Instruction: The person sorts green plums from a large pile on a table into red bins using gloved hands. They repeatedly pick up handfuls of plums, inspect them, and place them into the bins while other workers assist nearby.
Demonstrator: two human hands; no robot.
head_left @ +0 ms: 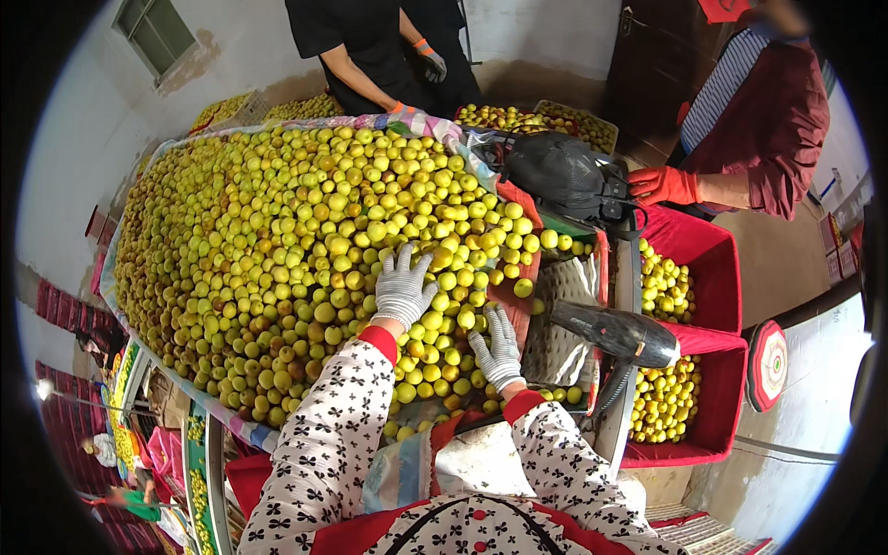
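A large heap of small round yellow-green fruits (250, 240), some with brown patches, spreads over a cloth-lined table. My left hand (403, 290), in a grey striped glove, lies on the heap near its right side with the fingers spread. Lower and to the right, my right hand (499, 351), gloved alike, rests against the fruits by the heap's front edge, its fingers stretched out. Neither hand is closed around a fruit. Just right of my right hand is a pale perforated chute (561, 310), with a dark hair dryer (618, 333) beyond it.
Red-lined bins (694, 442) with fruits stand at the right. A black bag (561, 176) sits at the table's far right corner. Across the heap is a person in black (365, 55); another person's red-gloved hand (666, 185) touches the bag. Crates of fruits (592, 131) stand behind.
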